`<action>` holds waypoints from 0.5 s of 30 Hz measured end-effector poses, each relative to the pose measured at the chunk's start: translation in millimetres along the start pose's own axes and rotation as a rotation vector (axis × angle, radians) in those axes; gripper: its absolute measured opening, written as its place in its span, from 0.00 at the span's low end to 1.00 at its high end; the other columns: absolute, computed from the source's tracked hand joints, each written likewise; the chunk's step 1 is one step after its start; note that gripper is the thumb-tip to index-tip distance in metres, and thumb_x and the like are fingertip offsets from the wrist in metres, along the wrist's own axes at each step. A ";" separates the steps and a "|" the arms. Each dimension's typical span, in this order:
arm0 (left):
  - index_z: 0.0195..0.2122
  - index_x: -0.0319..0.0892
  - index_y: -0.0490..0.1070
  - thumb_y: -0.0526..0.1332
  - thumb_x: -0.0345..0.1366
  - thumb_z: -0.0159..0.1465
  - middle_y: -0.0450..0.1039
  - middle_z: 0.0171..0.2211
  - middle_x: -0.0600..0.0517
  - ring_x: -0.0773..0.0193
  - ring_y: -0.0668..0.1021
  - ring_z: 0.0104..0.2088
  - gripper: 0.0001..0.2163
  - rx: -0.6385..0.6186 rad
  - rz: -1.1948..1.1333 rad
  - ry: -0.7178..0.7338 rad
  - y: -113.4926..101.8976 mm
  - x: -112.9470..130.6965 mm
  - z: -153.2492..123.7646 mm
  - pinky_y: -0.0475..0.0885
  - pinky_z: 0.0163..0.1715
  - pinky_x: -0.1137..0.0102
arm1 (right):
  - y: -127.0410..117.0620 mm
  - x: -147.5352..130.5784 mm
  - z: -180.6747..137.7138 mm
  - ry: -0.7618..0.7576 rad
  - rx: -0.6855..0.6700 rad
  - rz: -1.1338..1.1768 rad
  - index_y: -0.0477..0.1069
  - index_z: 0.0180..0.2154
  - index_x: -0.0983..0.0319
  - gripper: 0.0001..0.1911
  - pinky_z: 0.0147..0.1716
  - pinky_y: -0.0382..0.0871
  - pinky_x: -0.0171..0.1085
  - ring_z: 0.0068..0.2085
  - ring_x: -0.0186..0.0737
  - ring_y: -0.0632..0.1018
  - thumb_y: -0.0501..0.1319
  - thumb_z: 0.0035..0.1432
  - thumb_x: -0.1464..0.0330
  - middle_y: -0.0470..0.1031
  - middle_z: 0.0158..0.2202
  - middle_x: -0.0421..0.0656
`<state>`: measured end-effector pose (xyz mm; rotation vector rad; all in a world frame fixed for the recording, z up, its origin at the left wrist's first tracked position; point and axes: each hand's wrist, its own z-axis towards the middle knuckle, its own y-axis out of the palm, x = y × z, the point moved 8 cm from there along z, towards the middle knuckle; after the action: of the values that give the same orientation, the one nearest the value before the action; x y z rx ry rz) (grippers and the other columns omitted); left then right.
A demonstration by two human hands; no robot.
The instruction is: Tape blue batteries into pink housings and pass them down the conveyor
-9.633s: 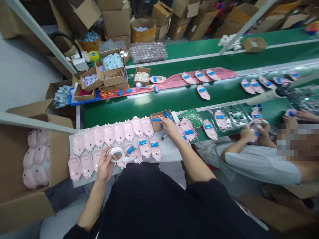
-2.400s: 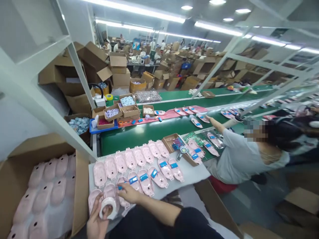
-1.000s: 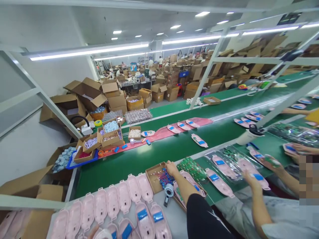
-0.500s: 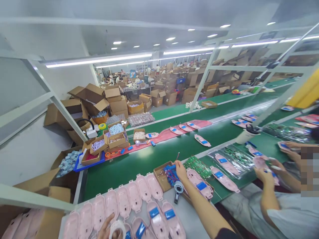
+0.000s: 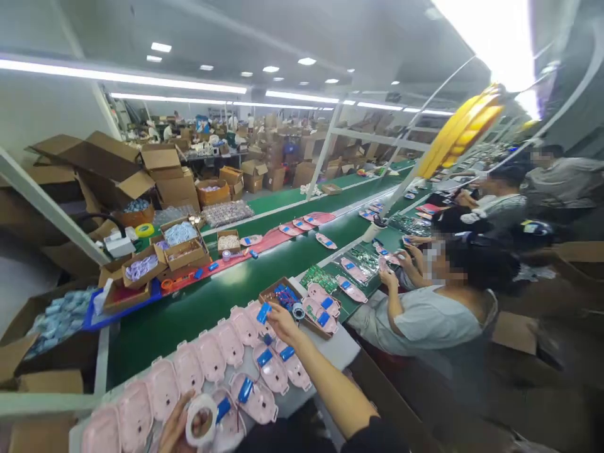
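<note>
Parts box (image 5: 272, 290): an open cardboard box stood beside the green belt, with blue packs and thin red and dark wires heaped inside.
Right hand (image 5: 284, 324): just left of the parts box, on its near side, thumb and fingers pinching one blue pack.
Blue pack (image 5: 264, 313): raised in those fingertips, in line with the back row's right end; whether it touched a shell could not be told.
Left hand (image 5: 173, 429): well left of the parts box and nearer the camera, curled against one side of the tape roll, gripping it.
Tape roll (image 5: 192, 410): white and ring-shaped, its hole facing the camera, near the front row.
Back row (image 5: 211, 355): pink shells lay side by side in a line leading leftward from the parts box.
Front row (image 5: 276, 379): four pink shells, left of the parts box and nearer the camera, each bore a blue pack.
Shell pair (image 5: 317, 294): two more lay at the parts box's right end, a blue pack on each.
Circuit boards (image 5: 318, 278): a green bunch sat just behind that end of the parts box.
Green belt (image 5: 198, 321): it ran past the far side of the parts box.
Co-worker (image 5: 438, 321): a person in a pale grey top, right of the parts box, had both hands at a pink shell.
</note>
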<state>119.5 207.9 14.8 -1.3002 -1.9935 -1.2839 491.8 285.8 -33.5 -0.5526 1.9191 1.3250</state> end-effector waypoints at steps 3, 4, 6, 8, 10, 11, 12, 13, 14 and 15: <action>0.43 0.41 0.82 0.79 0.39 0.45 0.73 0.25 0.52 0.62 0.76 0.27 0.23 -0.038 -0.034 0.000 17.3 2.7 -12.6 0.76 0.34 0.65 | 35.6 7.6 -29.3 0.094 -0.130 0.007 0.74 0.46 0.62 0.33 0.47 0.76 0.42 0.41 0.43 0.84 0.81 0.38 0.62 0.82 0.39 0.43; 0.42 0.40 0.81 0.78 0.39 0.46 0.73 0.24 0.52 0.63 0.75 0.27 0.22 -0.047 -0.043 0.025 22.9 6.5 -14.5 0.76 0.34 0.66 | 47.6 9.5 -39.1 0.128 -0.179 -0.006 0.74 0.48 0.61 0.34 0.47 0.77 0.43 0.43 0.44 0.84 0.81 0.39 0.62 0.82 0.41 0.44; 0.44 0.39 0.80 0.76 0.40 0.51 0.71 0.24 0.53 0.66 0.73 0.27 0.20 -0.065 -0.051 0.092 32.5 15.3 -16.0 0.73 0.34 0.68 | 70.3 11.1 -59.4 0.178 -0.284 -0.051 0.74 0.52 0.60 0.35 0.48 0.78 0.44 0.45 0.45 0.84 0.81 0.42 0.63 0.82 0.47 0.45; 0.46 0.39 0.79 0.74 0.41 0.55 0.70 0.24 0.54 0.67 0.71 0.26 0.19 -0.061 -0.033 0.158 39.1 22.6 -17.6 0.71 0.33 0.71 | 91.0 8.9 -80.9 0.196 -0.405 -0.125 0.74 0.52 0.59 0.33 0.50 0.78 0.45 0.48 0.46 0.84 0.80 0.45 0.64 0.80 0.52 0.46; 0.47 0.40 0.78 0.73 0.42 0.57 0.69 0.25 0.55 0.69 0.69 0.26 0.19 -0.041 0.009 0.211 44.8 27.9 -21.6 0.67 0.31 0.72 | 108.0 4.6 -101.6 0.182 -0.517 -0.202 0.75 0.53 0.59 0.31 0.52 0.78 0.45 0.50 0.45 0.83 0.79 0.48 0.66 0.81 0.52 0.46; 0.47 0.40 0.78 0.73 0.42 0.58 0.69 0.27 0.55 0.69 0.68 0.26 0.19 -0.036 0.033 0.233 48.4 30.3 -24.6 0.66 0.30 0.72 | 114.7 2.8 -110.6 0.169 -0.560 -0.237 0.75 0.53 0.58 0.30 0.52 0.78 0.44 0.51 0.45 0.83 0.79 0.48 0.67 0.81 0.52 0.46; 0.48 0.40 0.77 0.72 0.43 0.58 0.69 0.27 0.54 0.69 0.68 0.26 0.19 -0.042 0.059 0.250 53.0 32.3 -28.0 0.64 0.29 0.72 | 120.1 1.5 -118.4 0.155 -0.593 -0.268 0.75 0.53 0.58 0.30 0.52 0.78 0.43 0.52 0.44 0.82 0.79 0.49 0.67 0.81 0.52 0.45; 0.48 0.40 0.77 0.72 0.44 0.59 0.69 0.28 0.54 0.69 0.67 0.26 0.19 -0.058 0.085 0.263 58.3 34.1 -31.5 0.63 0.28 0.71 | 124.6 0.9 -124.8 0.141 -0.618 -0.297 0.75 0.54 0.58 0.30 0.52 0.78 0.42 0.52 0.43 0.82 0.78 0.49 0.68 0.81 0.51 0.45; 0.48 0.40 0.77 0.71 0.44 0.60 0.68 0.27 0.54 0.68 0.66 0.26 0.19 -0.080 0.109 0.273 63.7 35.6 -34.9 0.62 0.28 0.71 | 128.4 0.7 -130.0 0.124 -0.638 -0.324 0.75 0.54 0.57 0.30 0.51 0.79 0.41 0.52 0.43 0.82 0.78 0.49 0.69 0.81 0.52 0.45; 0.48 0.39 0.77 0.71 0.45 0.61 0.67 0.27 0.55 0.68 0.66 0.25 0.19 -0.103 0.129 0.281 69.0 37.0 -38.0 0.62 0.28 0.70 | 131.4 0.7 -134.1 0.102 -0.652 -0.353 0.76 0.55 0.57 0.31 0.50 0.80 0.41 0.53 0.43 0.82 0.78 0.49 0.69 0.80 0.52 0.46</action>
<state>158.1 201.3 92.6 -1.1973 -1.6450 -1.4347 356.8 211.5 73.8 -1.2342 1.3426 1.6899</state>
